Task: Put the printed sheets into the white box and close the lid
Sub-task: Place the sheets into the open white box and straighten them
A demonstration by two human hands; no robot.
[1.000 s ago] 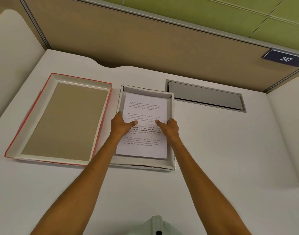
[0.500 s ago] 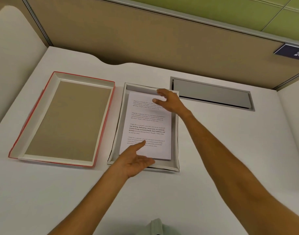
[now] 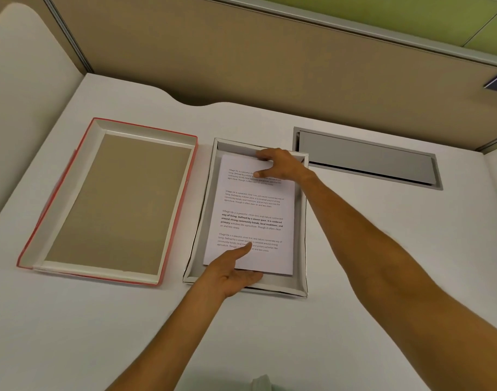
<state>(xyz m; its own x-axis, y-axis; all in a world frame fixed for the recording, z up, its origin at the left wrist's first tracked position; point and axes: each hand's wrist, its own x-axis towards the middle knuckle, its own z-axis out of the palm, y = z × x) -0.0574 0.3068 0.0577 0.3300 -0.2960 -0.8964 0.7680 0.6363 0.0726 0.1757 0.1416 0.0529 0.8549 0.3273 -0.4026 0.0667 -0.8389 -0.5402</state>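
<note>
The printed sheets (image 3: 255, 204) lie flat inside the shallow white box (image 3: 301, 238) in the middle of the desk. My left hand (image 3: 233, 270) rests at the stack's near edge, thumb on top and fingers along the near end. My right hand (image 3: 278, 165) lies on the stack's far edge, fingers spread over the paper by the box's far wall. The lid (image 3: 58, 210), red outside and brown inside, lies upside down on the desk just left of the box.
A grey cable hatch (image 3: 368, 159) is set into the white desk (image 3: 382, 277) right of the box. A tan partition wall (image 3: 270, 57) runs along the back and a cream panel (image 3: 24, 94) closes the left side.
Both hands left the middle of the sheets: the right went to the far edge, the left to the near edge. In the last half second they barely moved.
</note>
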